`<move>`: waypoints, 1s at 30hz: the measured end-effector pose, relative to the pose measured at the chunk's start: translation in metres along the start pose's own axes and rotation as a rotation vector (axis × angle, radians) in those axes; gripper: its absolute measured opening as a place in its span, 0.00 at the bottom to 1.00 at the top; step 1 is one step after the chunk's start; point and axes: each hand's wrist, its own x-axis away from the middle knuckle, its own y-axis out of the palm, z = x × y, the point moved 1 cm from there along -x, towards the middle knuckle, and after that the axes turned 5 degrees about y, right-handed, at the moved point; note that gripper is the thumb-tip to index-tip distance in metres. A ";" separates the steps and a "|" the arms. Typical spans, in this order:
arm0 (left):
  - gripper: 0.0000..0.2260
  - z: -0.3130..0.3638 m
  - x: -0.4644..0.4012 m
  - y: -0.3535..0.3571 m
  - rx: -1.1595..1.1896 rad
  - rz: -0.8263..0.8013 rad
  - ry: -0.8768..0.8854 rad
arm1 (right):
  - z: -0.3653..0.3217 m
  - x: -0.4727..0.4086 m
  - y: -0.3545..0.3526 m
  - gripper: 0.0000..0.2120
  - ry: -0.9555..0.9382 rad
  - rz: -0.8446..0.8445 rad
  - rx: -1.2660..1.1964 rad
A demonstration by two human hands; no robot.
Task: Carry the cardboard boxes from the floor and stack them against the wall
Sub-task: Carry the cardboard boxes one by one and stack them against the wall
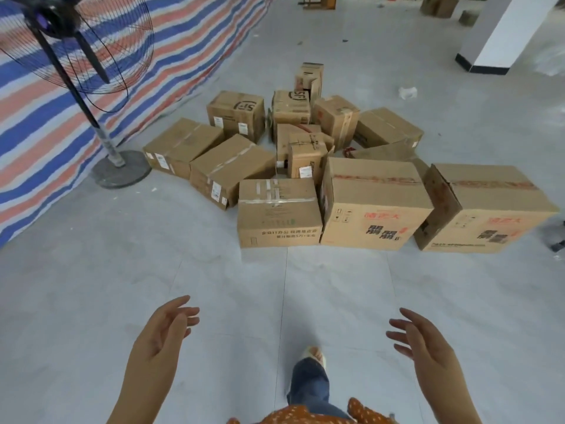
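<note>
Bare floor (214, 286) ahead, cardboard boxes (279, 217) clustered beyond, fan (120, 168) left

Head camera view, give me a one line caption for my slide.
Both empty hands, left and right, reach forward toward scattered cardboard boxes on the floor beside a pedestal fan.

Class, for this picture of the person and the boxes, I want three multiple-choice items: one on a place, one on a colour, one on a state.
1. Where does the fan stand?
A. left of the boxes
B. right of the boxes
C. behind the pillar

2. What colours are the tarp's stripes?
A. green, yellow
B. blue, red, white
C. black, grey

3. What are the hands doing?
A. both grip one box
B. one grips tape
C. both open, holding nothing

Key: 1 A, its base sits left of the boxes. 2 B, the stripes show it. 3 C, left hand and right hand have spread fingers, short of the boxes.
</note>
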 end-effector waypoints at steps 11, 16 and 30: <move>0.13 0.027 -0.182 0.097 0.017 0.150 -0.052 | -0.117 -0.244 0.066 0.12 -0.058 -0.148 0.112; 0.13 0.003 -0.271 0.118 0.005 0.128 -0.165 | -0.127 -0.315 0.110 0.13 0.013 -0.137 0.144; 0.10 -0.012 -0.636 0.186 -0.209 -0.253 -0.204 | -0.207 -0.523 0.260 0.10 0.210 -0.148 0.303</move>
